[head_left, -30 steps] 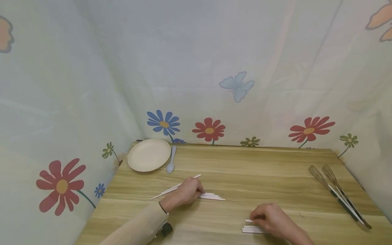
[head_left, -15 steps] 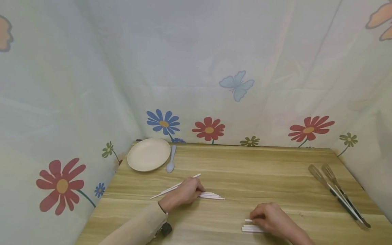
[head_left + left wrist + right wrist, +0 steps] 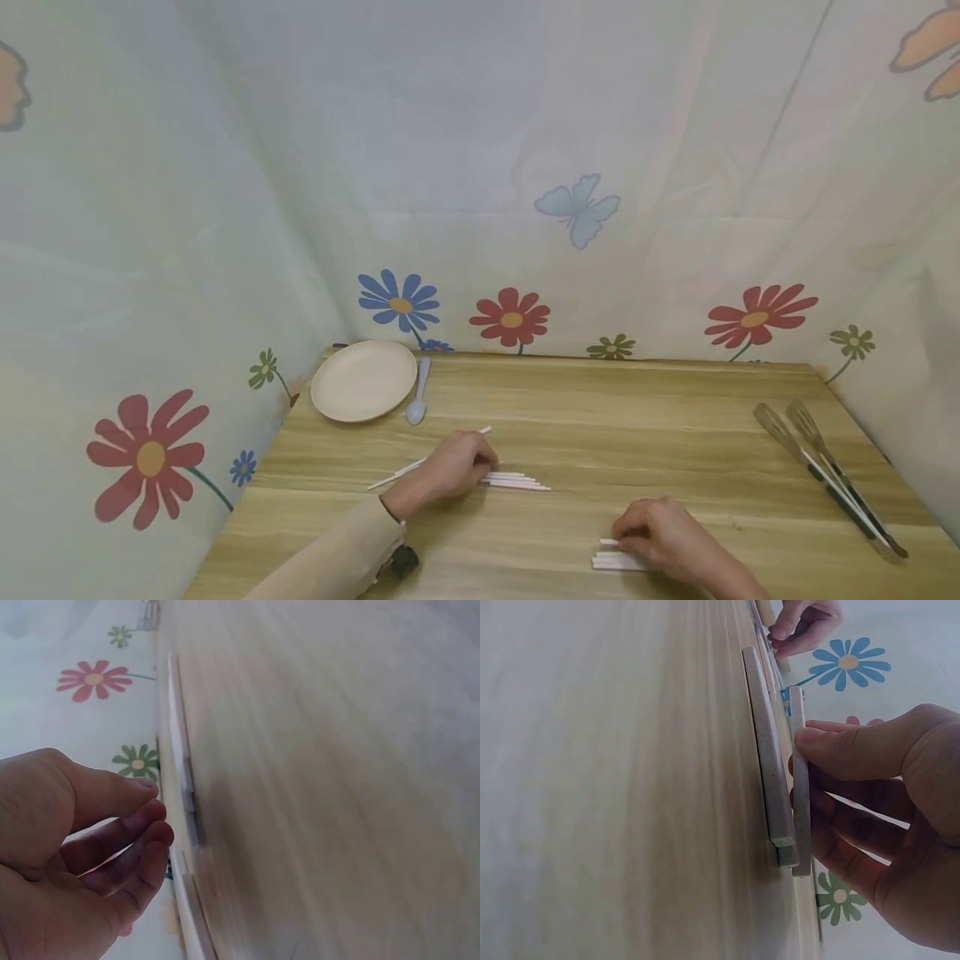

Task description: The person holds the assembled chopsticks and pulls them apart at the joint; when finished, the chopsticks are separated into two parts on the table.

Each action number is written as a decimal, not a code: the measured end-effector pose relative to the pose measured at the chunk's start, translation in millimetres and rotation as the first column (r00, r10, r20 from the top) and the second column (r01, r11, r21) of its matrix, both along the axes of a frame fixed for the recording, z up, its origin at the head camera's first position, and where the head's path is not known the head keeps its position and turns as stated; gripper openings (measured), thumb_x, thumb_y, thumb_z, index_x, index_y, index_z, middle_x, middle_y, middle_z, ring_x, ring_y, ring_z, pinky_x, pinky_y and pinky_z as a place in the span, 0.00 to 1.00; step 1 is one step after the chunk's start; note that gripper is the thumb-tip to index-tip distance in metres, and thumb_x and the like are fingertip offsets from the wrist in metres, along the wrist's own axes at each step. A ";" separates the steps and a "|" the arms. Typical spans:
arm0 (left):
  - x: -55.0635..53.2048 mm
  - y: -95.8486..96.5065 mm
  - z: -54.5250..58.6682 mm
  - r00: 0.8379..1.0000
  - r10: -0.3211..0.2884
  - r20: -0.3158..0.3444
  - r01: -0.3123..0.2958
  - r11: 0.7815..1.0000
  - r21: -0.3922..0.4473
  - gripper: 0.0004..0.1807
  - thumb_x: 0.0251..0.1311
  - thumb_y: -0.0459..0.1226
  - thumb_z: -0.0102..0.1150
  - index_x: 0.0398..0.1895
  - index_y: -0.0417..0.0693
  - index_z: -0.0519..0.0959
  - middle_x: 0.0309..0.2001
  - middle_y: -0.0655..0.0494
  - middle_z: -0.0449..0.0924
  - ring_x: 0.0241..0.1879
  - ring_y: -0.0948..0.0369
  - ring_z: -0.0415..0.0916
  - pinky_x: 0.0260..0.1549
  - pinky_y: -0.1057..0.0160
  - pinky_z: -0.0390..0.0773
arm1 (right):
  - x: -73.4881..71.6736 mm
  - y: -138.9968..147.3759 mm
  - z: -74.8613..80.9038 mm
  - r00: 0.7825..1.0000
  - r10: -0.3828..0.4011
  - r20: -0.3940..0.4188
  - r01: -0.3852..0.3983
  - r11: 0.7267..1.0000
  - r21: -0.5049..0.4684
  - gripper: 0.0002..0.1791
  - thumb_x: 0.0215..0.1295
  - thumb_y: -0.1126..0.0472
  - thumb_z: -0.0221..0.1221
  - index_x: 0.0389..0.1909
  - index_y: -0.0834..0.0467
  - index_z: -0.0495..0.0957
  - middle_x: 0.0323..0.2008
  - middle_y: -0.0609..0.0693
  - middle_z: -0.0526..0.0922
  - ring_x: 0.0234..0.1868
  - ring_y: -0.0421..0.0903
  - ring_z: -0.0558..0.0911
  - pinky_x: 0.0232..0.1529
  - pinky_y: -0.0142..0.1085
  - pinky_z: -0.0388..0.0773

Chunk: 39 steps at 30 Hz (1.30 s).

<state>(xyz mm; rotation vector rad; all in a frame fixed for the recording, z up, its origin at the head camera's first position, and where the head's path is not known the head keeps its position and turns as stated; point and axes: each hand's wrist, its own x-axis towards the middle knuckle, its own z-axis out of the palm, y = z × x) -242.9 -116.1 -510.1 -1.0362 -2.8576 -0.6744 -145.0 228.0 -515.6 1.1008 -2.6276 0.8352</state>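
My left hand hovers just above a row of several thin white sticks, fingers loosely bent. In the left wrist view its thumb and fingertips come near each other with nothing between them. Two more white sticks, one end showing, lie slantwise, partly hidden behind that hand. Nearer the front, my right hand pinches a white stick between thumb and fingers. Right beside this stick lie more white sticks on the table, their far ends covered by the hand.
At the back left are a cream plate and a grey spoon. A pair of slotted tongs lies along the right side of the wooden table. Flowered cloth hangs behind and at both sides.
My left hand has shifted slightly up and left, away from the row of sticks, which stays in place. My right hand keeps its pinch on the stick, almost still.
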 end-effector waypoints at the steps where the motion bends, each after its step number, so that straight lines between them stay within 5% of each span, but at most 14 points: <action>1: 0.3 -1.0 0.3 1.000 0.010 0.010 -0.010 1.000 0.006 0.07 0.55 0.30 0.64 0.34 0.47 0.87 0.35 0.59 0.86 0.36 0.66 0.79 0.38 0.68 0.79 | 0.3 0.3 -0.3 1.000 0.000 0.003 0.000 1.000 0.002 0.10 0.48 0.66 0.71 0.28 0.47 0.86 0.29 0.37 0.85 0.32 0.30 0.81 0.31 0.23 0.75; 10: 1.2 -15.7 8.2 0.996 0.075 0.057 -0.078 0.995 0.061 0.06 0.56 0.31 0.64 0.37 0.41 0.86 0.30 0.59 0.80 0.30 0.67 0.73 0.30 0.70 0.75 | 1.5 1.6 -2.4 1.000 -0.018 0.016 0.018 1.000 0.003 0.10 0.49 0.66 0.71 0.28 0.47 0.86 0.29 0.36 0.85 0.32 0.30 0.80 0.30 0.25 0.76; 25: 7.5 -51.9 12.2 0.972 0.207 0.111 -0.215 0.974 0.068 0.08 0.57 0.32 0.64 0.39 0.41 0.85 0.33 0.55 0.80 0.34 0.61 0.75 0.34 0.64 0.77 | 2.2 1.6 -2.8 1.000 -0.017 0.019 0.016 1.000 0.020 0.10 0.49 0.65 0.71 0.29 0.46 0.86 0.29 0.37 0.85 0.32 0.30 0.80 0.30 0.26 0.76; 39: 14.8 -77.0 13.4 0.955 0.278 0.099 -0.286 0.956 0.071 0.09 0.53 0.31 0.67 0.38 0.41 0.85 0.31 0.56 0.80 0.32 0.61 0.76 0.34 0.64 0.76 | 1.6 0.2 0.7 0.998 -0.038 0.049 0.036 0.999 0.034 0.10 0.49 0.65 0.71 0.29 0.46 0.86 0.30 0.36 0.85 0.32 0.30 0.80 0.31 0.28 0.77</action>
